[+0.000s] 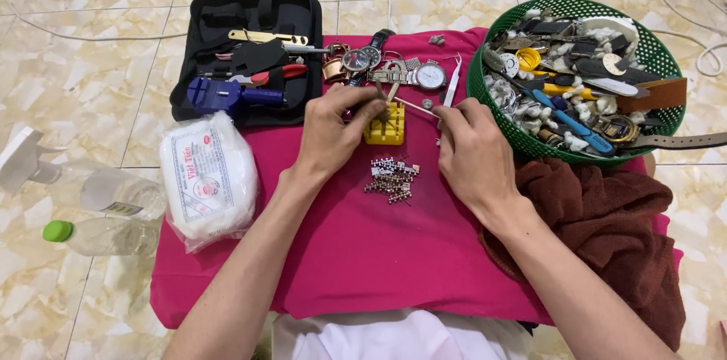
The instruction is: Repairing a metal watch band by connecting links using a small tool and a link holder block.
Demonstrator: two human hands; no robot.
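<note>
My left hand (pixel 331 131) pinches a metal watch bracelet (pixel 390 80) that stands on a small yellow holder block (pixel 384 130) on the pink cloth (pixel 363 246). With its fingers closed on a thin metal pin tool (pixel 415 107), my right hand (pixel 471 152) points the tip toward the bracelet at the block. Loose metal bracelet links (pixel 391 179) lie in a small heap between my two hands, just below the block.
Several wristwatches (pixel 394 68) and white tweezers (pixel 452 84) lie behind the block. A black tool case (pixel 250 53) is at the back left, a white cotton pack (pixel 208 178) at the left, a green basket (pixel 579 76) of watch parts at the right, a brown towel (pixel 606 231), clear bottles (pixel 98 208).
</note>
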